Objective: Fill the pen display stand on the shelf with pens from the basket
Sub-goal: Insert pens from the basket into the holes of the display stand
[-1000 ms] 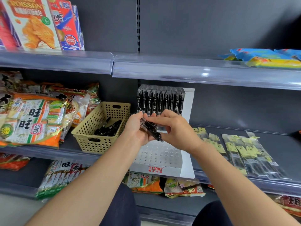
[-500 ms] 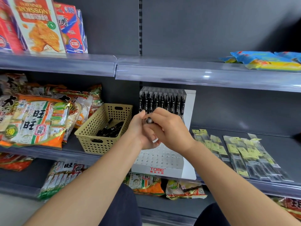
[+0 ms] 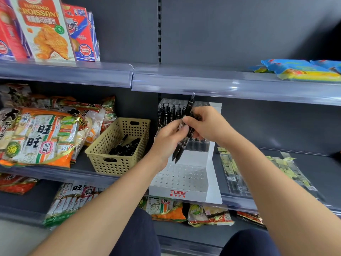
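The light is bright and even, and it seems to come from above. A white glare spot sits on the clear price strip of the upper shelf. Below it the back wall is darker, and the upper right corner of the frame is almost black. The shelf edges curve near the sides. The white pen display stand is sharp. The pens and the packets at the right are smeared.

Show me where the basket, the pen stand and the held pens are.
basket (image 3: 125,165): head view, front wall.
pen stand (image 3: 193,194): head view, front panel.
held pens (image 3: 180,149): head view, lower barrels below the hands.
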